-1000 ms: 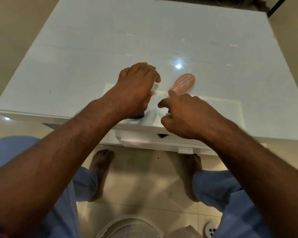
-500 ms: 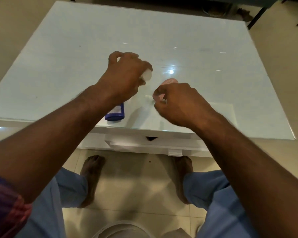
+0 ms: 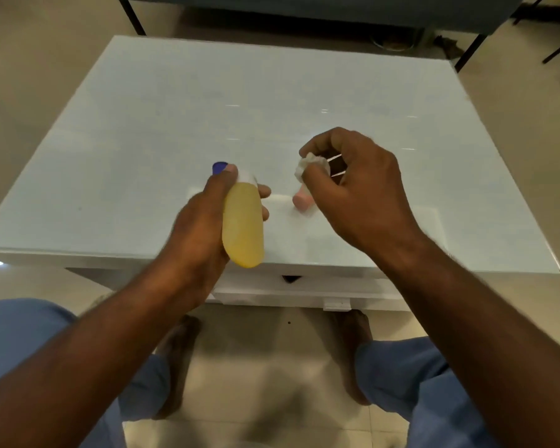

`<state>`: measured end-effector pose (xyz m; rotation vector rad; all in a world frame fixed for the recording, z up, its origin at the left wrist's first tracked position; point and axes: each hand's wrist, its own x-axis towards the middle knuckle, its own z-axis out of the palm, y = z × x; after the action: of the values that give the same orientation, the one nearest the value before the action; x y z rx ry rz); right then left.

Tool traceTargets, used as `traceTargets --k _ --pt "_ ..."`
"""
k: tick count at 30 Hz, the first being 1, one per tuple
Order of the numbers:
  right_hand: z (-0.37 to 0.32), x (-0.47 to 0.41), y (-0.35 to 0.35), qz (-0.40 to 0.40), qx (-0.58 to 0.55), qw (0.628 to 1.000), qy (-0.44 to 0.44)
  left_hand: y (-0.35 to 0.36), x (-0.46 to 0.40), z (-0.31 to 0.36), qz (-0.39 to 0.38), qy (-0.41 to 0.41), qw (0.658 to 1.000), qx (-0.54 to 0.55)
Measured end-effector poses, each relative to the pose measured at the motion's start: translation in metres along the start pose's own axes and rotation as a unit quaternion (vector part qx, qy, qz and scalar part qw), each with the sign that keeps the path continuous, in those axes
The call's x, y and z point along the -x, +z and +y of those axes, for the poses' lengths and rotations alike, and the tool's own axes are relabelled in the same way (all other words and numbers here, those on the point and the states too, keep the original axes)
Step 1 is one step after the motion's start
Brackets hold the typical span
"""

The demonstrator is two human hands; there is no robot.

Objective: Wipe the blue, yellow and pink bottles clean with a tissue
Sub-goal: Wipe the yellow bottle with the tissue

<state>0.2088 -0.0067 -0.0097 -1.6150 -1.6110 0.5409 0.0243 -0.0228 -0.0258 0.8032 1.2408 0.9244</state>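
Fingers of your left hand (image 3: 207,221) are curled round the yellow bottle (image 3: 242,226), thumb up near its white cap, and they hold it clear of the worktop (image 3: 143,124) with its base towards you. Your right hand (image 3: 353,189) pinches a crumpled tissue (image 3: 311,164) between thumb and fingertips, near the bottle but not touching it. That looks like the yellow bottle's turn, with wiping about to begin: bring the tissue to its side and rub along the length, turning it in your grip. Its body shows yellow throughout; how full it is cannot be told. The pink bottle (image 3: 301,199) sits under your right hand, the blue bottle (image 3: 220,167) behind your left thumb, both mostly hidden.
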Motion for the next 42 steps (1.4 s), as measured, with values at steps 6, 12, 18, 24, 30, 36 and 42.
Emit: traceTargets --k 6,12,18,24,30,36,42 --pt "-0.007 0.005 0.011 -0.017 -0.042 0.997 -0.056 0.004 -0.008 -0.003 -0.055 -0.085 0.988 0.118" --pt "-0.007 0.007 0.02 -0.045 -0.073 0.992 -0.094 0.004 -0.013 -0.008 -0.039 -0.082 0.985 0.147" --pt "-0.006 0.006 0.019 -0.032 -0.079 0.991 -0.104 0.003 -0.017 -0.006 -0.05 -0.091 0.981 0.161" --pt "-0.009 0.003 0.013 0.013 -0.098 0.989 -0.105 0.001 -0.018 -0.005 -0.088 -0.101 0.973 0.187" --pt "-0.011 0.007 0.015 -0.019 -0.093 0.986 -0.137 0.002 -0.019 -0.008 -0.06 -0.073 0.982 0.163" --pt "-0.018 0.019 0.022 -0.053 -0.076 0.976 -0.197 -0.003 -0.021 -0.009 -0.04 -0.02 0.981 0.188" --pt "-0.026 0.033 0.021 -0.241 -0.064 0.921 -0.299 -0.011 -0.027 -0.005 -0.054 -0.017 0.977 0.205"
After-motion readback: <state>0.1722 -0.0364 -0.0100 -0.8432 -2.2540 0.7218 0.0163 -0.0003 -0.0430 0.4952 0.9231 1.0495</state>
